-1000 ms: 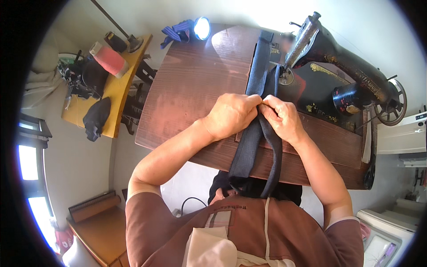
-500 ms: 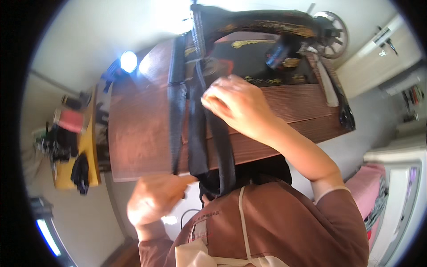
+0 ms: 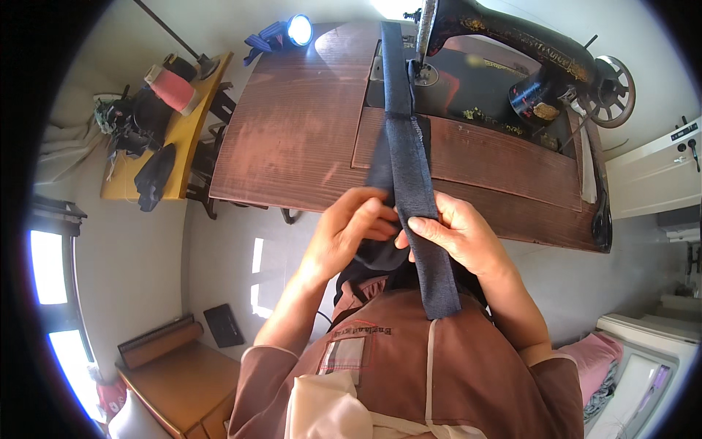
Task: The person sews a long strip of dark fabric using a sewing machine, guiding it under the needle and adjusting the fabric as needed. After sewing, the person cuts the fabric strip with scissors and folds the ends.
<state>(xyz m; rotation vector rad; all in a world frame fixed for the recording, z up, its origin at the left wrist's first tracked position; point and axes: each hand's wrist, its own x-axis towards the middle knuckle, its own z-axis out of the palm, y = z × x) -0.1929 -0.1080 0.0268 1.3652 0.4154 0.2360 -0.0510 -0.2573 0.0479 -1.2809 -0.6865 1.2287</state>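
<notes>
A long dark navy fabric strip (image 3: pixel 413 164) runs from beside the sewing machine's needle area over the table's near edge to my lap. A seam crosses it near the table's middle. My right hand (image 3: pixel 464 238) grips the strip, its thumb on top and fingers underneath. Close on the strip's left side, my left hand (image 3: pixel 351 230) has curled fingers closed on a second, blurred length of the dark fabric (image 3: pixel 382 164); its fingertips are partly hidden. More dark cloth hangs below the hands. The black sewing machine (image 3: pixel 512 33) stands at the far right of the wooden table (image 3: pixel 292 124).
A lit lamp (image 3: pixel 298 31) is at the table's far left. Spools, including a pink thread cone (image 3: pixel 172 89), and dark cloth lie on a yellow side table (image 3: pixel 194 143). A handwheel (image 3: pixel 613 91) rises at right. A wooden cabinet (image 3: pixel 183 380) stands lower left.
Both hands have come together at the strip below the table edge, the right drawn back from the machine, the left moved up and right. The view has shifted, and the strip's end lies on my lap.
</notes>
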